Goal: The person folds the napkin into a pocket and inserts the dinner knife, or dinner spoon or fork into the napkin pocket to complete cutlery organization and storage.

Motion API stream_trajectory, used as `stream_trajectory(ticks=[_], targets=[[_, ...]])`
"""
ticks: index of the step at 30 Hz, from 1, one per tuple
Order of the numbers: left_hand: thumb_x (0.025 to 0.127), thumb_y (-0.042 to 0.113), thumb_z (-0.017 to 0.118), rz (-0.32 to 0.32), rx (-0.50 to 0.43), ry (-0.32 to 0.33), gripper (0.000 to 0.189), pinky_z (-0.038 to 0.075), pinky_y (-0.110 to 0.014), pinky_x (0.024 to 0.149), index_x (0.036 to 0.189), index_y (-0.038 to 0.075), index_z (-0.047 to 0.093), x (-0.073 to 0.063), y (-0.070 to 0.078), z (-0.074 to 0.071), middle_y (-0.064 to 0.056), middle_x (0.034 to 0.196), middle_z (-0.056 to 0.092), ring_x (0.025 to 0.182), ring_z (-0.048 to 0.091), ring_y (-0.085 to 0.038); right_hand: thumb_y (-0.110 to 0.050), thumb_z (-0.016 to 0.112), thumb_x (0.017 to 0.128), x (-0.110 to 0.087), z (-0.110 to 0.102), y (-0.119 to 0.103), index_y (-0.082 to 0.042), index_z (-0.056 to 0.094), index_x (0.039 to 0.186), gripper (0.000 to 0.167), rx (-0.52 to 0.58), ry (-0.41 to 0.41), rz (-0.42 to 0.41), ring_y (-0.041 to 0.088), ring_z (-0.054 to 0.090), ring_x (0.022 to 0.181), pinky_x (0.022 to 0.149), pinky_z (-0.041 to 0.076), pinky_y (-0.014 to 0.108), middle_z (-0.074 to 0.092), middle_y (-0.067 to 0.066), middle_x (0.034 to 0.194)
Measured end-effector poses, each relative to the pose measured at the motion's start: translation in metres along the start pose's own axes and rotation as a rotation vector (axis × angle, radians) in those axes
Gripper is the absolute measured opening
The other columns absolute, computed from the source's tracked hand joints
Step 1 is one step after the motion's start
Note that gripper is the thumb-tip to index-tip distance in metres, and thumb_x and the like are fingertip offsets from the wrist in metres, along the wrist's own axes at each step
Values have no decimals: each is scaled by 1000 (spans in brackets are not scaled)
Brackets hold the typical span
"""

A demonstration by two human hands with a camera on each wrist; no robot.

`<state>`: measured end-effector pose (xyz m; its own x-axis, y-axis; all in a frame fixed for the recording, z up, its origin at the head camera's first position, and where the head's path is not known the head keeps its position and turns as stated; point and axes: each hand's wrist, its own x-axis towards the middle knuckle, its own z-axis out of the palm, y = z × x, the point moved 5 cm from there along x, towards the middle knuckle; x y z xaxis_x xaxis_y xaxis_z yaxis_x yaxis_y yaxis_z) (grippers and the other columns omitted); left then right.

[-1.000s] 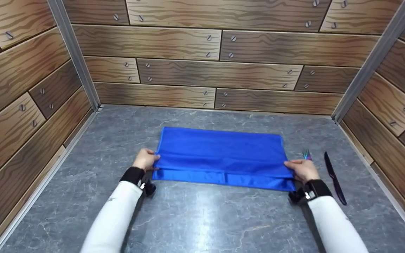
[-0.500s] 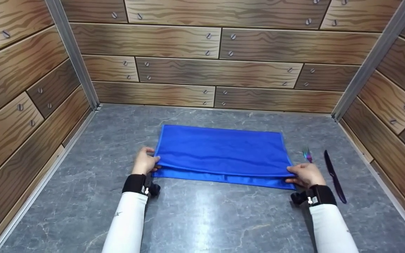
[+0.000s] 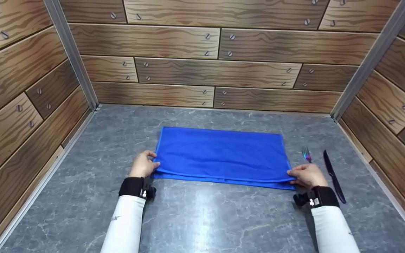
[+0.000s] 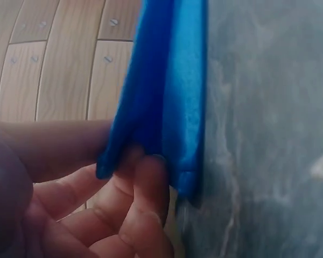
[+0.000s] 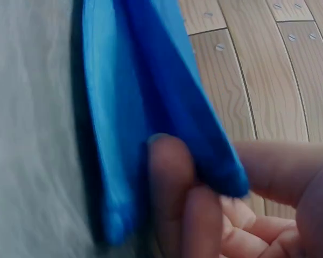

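A blue cloth [image 3: 220, 153] lies folded over on the grey table in the head view, its upper layer nearly covering the lower one along the near edge. My left hand [image 3: 143, 164] pinches the near left corner of the upper layer between thumb and fingers. At the opposite end my right hand [image 3: 308, 175] pinches the near right corner the same way. In the left wrist view the upper layer [image 4: 134, 91] stands apart from the lower one, with fingertips in the gap. The right wrist view likewise has fingers [image 5: 172, 166] between the two layers of cloth.
A rainbow-coloured fork [image 3: 306, 154] lies just beyond my right hand, partly hidden by it. To its right is a dark knife [image 3: 334, 176]. Wood-patterned walls [image 3: 216, 73] enclose the grey table [image 3: 202, 218] at the back and both sides.
Both hands have drawn the upper layer's edge towards the person, so the exposed strip of the lower layer has narrowed. The fork and knife have stayed in place.
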<state>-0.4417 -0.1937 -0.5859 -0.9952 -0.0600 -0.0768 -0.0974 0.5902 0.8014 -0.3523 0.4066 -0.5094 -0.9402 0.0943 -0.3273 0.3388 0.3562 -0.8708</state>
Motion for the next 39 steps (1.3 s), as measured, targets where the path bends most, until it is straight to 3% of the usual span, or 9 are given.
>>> stream_trajectory(ticks=[4, 8, 17, 20, 24, 27, 32, 36, 39], targets=[[101, 8, 85, 24, 46, -20, 29, 52, -34, 85, 129, 5, 78, 2, -4, 3, -11, 106, 76, 93, 68, -22, -8, 71, 113, -1, -2, 2, 4, 77, 101, 18, -95, -8, 19, 2, 74, 63, 64, 60, 15, 67, -3, 75], [99, 2, 84, 32, 46, -32, 29, 51, -34, 85, 127, 7, 80, 0, -4, 2, -7, 99, 71, 90, 64, -22, -3, 72, 110, -2, -3, 3, -1, 75, 92, 18, -75, -44, 4, 3, 75, 69, 71, 64, 16, 66, -2, 85], [95, 0, 85, 25, 59, -56, 33, 52, -35, 89, 127, 6, 81, -5, 0, 2, -8, 102, 71, 93, 65, -23, -6, 75, 104, -4, -7, 1, -7, 73, 93, 11, -236, -42, -14, 5, 62, 75, 70, 57, 17, 63, -6, 86], [98, 5, 85, 23, 66, -62, 30, 54, -36, 90, 128, 6, 80, -5, 1, 2, -17, 116, 78, 98, 69, -25, -10, 78, 105, 4, -11, 8, -3, 72, 95, 13, -295, -38, -2, 7, 66, 69, 66, 57, 20, 64, -5, 79], [103, 6, 77, 28, 111, -64, 23, 55, -35, 85, 125, 8, 82, -6, 1, 3, -25, 133, 79, 102, 72, -30, -22, 82, 105, 34, -22, 33, -7, 71, 93, 23, -393, -23, 36, 9, 73, 66, 66, 60, 24, 68, -3, 76], [97, -1, 68, 43, 131, -55, 26, 53, -33, 84, 116, 9, 84, -7, 3, 2, -23, 126, 81, 99, 71, -30, -25, 86, 102, 52, -27, 49, -11, 69, 89, 26, -433, -22, 43, 10, 73, 66, 65, 59, 25, 70, -2, 76], [88, -4, 66, 61, 124, -29, 28, 52, -33, 84, 103, 9, 85, -10, 5, 1, -12, 105, 82, 95, 69, -27, -23, 90, 101, 55, -30, 53, -13, 69, 86, 27, -427, -44, 23, 9, 74, 65, 64, 58, 25, 71, -4, 71], [92, -3, 70, 42, 126, -24, 23, 58, -38, 91, 103, 8, 86, -11, 4, 0, -12, 107, 85, 99, 73, -27, -22, 93, 97, 61, -31, 61, -15, 70, 83, 28, -410, -41, 15, 10, 74, 64, 63, 58, 25, 70, -4, 68], [96, -2, 73, 21, 133, -31, 19, 61, -46, 101, 105, 7, 88, -11, 3, 0, -14, 114, 87, 106, 76, -30, -18, 92, 97, 52, -29, 53, -14, 72, 85, 23, -395, -59, 5, 10, 75, 66, 65, 59, 24, 70, -4, 71]])
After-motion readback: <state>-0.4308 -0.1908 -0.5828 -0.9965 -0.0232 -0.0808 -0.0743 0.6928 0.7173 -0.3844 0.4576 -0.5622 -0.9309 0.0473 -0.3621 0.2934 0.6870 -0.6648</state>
